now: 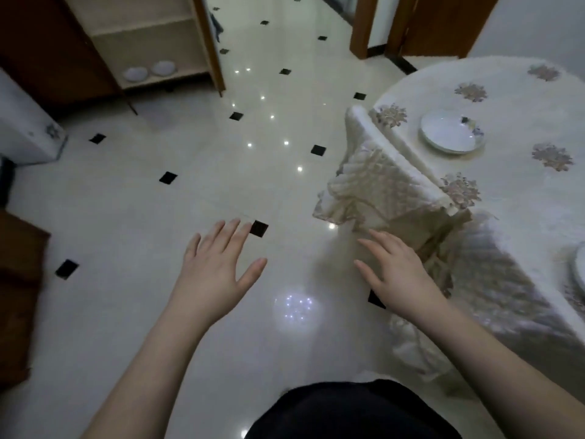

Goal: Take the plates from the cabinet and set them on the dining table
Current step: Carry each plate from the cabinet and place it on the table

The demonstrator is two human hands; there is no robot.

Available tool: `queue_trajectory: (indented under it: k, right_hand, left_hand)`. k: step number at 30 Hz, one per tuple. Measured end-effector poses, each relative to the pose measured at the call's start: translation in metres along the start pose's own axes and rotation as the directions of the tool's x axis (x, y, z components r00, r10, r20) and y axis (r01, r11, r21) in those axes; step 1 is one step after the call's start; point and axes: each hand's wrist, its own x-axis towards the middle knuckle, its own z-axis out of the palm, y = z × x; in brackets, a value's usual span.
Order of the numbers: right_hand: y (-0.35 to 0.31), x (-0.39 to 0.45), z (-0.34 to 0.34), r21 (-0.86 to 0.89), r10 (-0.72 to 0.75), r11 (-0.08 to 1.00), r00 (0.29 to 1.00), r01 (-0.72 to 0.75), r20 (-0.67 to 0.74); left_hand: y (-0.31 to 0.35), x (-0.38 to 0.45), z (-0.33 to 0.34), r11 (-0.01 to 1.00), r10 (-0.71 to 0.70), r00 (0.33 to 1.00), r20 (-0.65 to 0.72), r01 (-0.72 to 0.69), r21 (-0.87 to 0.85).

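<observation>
Plates [148, 70] lie flat in cabinet [142, 36] — both hands [218, 267] spread, holding nothing.

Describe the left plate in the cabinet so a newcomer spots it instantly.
Find the open wooden cabinet at upper left, across the tiled floor. On its bottom shelf sit two white plates side by side. Pick the left plate, nearer the camera; the right plate sits farther back.

Covered chair [376, 182], glossy tiled floor [190, 160]

Glossy cream floor [177, 236] with black diamond insets.
</observation>
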Motion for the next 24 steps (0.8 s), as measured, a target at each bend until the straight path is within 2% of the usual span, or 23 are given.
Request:
queue_trajectory:
  k: [7, 14, 20, 24]
  right_hand:
    - [-0.061, 0.069, 0.018, -0.108, -0.224, 0.968, 0.974, 0.224, 0.016]
    - [-0.073, 0.157, 0.04, -0.048, -0.29, 0.954, 0.953, 0.295, 0.084]
    - [-0.096, 0.247, 0.018, -0.015, -0.353, 0.935, 0.933, 0.355, 0.075]
    - [-0.135, 0.297, 0.016, -0.009, -0.403, 0.915, 0.913, 0.404, 0.057]
  left_hand:
    - [-0.038, -0.007, 0.013, 0.97, -0.178, 0.984, -0.003, 0.175, -0.166]
    - [-0.068, 0.075, 0.006, 0.961, -0.26, 0.965, 0.03, 0.262, -0.091]
    - [-0.099, 0.148, -0.035, 0.959, -0.284, 0.957, -0.06, 0.283, -0.016]
    - [-0.142, 0.164, -0.047, 0.931, -0.363, 0.928, -0.077, 0.364, -0.005]
